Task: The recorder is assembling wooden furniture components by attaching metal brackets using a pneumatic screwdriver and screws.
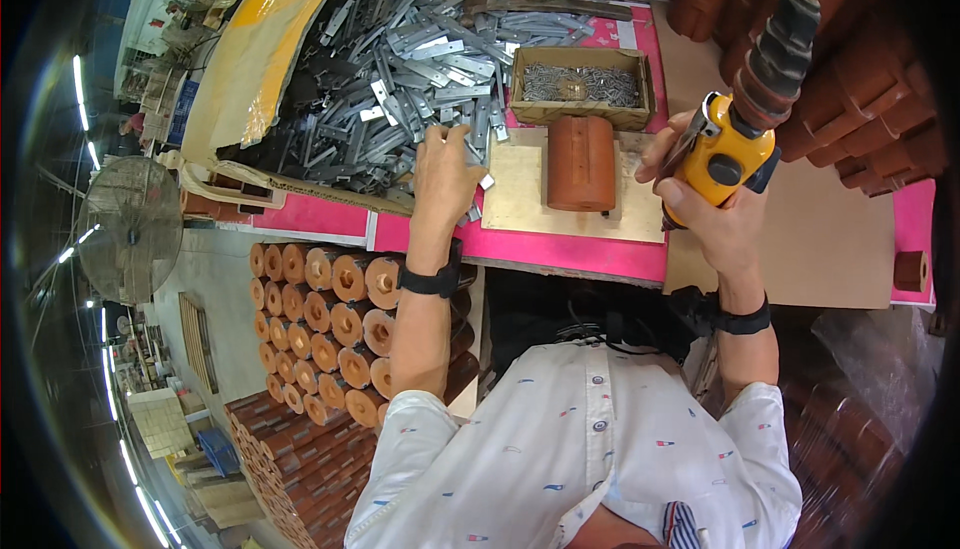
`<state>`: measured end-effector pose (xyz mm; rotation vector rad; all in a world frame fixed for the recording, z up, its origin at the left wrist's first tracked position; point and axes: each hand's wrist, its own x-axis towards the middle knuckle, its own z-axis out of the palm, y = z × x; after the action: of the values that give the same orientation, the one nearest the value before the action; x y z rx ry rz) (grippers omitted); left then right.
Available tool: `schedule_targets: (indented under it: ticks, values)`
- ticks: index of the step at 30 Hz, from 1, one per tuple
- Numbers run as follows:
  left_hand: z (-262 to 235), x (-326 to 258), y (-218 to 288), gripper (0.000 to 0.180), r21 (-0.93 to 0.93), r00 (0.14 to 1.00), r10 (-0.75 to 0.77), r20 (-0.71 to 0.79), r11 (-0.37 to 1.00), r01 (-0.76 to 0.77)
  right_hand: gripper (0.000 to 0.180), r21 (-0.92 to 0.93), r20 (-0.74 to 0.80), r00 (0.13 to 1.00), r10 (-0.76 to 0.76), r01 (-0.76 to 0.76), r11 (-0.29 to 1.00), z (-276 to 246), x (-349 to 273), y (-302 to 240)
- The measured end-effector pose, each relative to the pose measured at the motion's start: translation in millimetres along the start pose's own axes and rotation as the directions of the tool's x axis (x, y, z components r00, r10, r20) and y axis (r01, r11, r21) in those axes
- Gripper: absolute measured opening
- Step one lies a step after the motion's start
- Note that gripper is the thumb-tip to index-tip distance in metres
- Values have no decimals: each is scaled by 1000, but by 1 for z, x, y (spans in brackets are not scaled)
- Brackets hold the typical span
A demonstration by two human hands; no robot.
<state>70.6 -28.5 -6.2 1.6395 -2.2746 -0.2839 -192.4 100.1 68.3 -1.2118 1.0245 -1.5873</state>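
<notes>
Right hand (712, 211) gripped a yellow power tool (722, 154), fingers wrapped round it. Brown wooden block (581, 162) stood on a board (520, 199) just left of those fingers, long axis pointing away. Left hand (444, 177), fingers curled, reached into metal brackets (420, 59) beyond.

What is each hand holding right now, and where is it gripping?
Right hand grips the yellow power screwdriver around its body. Left hand reaches into the grey metal brackets; a hold cannot be told.

A cardboard box of screws (581, 86) sits behind stacked brown cylinders (330, 319) and a fan (130, 231).
</notes>
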Motion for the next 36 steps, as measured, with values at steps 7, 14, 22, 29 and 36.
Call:
schedule_targets:
  ticks: [7, 14, 22, 29, 36]
  values:
    - [3, -10, 19, 26, -267, 1000, -26, 9, 963, 27, 47, -35, -11, 1000, 0, 0, 999, -3, -1, -2]
    - [9, -12, 15, 24, -378, 1000, 1, -13, 926, -6, 49, -66, -2, 1000, 8, -9, 998, -4, 1, -4]
    - [23, -13, 6, 37, -788, 995, -68, 79, 607, 104, 50, -39, -7, 1000, -29, 29, 999, -8, 4, -1]
    - [28, -26, 13, 33, -756, 968, -154, 199, 604, 252, 50, -63, -1, 1000, -7, 7, 998, -11, 4, -5]
    - [-7, 3, 34, 29, -850, 998, -33, 55, 523, 65, 40, -31, -11, 1000, -13, 12, 999, -4, 7, -5]
